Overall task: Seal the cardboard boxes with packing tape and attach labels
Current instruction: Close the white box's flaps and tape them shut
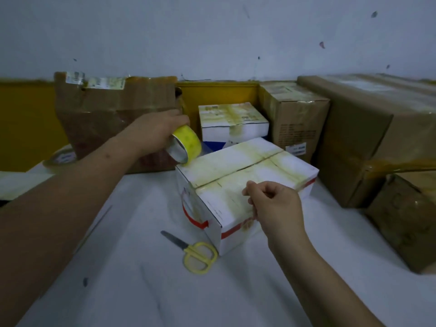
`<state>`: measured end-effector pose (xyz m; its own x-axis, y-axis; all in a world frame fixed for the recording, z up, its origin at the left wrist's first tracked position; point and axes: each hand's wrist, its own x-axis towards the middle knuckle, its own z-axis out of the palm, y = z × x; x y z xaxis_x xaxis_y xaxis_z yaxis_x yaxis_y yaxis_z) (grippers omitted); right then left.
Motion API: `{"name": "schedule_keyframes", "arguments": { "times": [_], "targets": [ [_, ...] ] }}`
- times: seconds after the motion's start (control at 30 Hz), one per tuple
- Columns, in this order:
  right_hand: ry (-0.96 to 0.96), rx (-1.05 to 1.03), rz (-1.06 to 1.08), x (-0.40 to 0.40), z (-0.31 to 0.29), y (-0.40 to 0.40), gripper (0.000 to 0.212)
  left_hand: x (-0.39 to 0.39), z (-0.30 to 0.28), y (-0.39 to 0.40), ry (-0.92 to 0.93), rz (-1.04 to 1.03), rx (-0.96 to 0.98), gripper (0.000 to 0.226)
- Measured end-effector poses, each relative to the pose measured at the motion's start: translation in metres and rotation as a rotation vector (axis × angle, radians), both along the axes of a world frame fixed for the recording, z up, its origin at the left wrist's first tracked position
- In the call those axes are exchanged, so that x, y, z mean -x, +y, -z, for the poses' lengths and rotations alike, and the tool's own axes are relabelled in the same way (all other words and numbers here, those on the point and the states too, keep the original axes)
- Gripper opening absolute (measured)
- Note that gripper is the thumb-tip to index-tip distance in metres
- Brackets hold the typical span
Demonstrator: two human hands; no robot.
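Note:
A white cardboard box (245,166) with red stripes and old yellowed tape stands in the middle of the white table (132,279), its top flaps closed. My left hand (155,131) holds a roll of yellowish packing tape (185,146) at the box's far left corner. A clear strip of tape seems to stretch from the roll across the box top. My right hand (276,206) rests at the near edge of the box with fingers pinched together, apparently on the tape's end; the tape itself is hard to see.
Yellow-handled scissors (195,253) lie on the table just in front of the box. A second tape roll (62,158) sits at the far left. Brown boxes (368,138) crowd the right and back, a smaller white box (233,122) stands behind, and a torn brown carton (113,114) is back left.

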<state>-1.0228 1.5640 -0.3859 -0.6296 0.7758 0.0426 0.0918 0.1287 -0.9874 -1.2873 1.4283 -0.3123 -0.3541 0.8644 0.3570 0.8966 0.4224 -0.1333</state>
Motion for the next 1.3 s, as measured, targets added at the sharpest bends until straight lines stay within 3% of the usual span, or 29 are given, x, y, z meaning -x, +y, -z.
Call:
{"name": "schedule_keyframes", "arguments": {
  "times": [0.6, 0.93, 1.3],
  "targets": [
    [0.034, 0.113, 0.038, -0.035, 0.043, -0.022, 0.035, 0.011, -0.006, 0.014, 0.062, -0.13, 0.155, 0.038],
    [0.049, -0.058, 0.045, -0.027, 0.057, -0.028, 0.031, 0.015, 0.029, 0.027, -0.046, -0.178, 0.018, 0.04],
    [0.033, -0.071, 0.039, -0.026, 0.06, -0.028, 0.033, 0.027, 0.034, 0.043, 0.069, -0.196, 0.077, 0.04]
  ]
}}
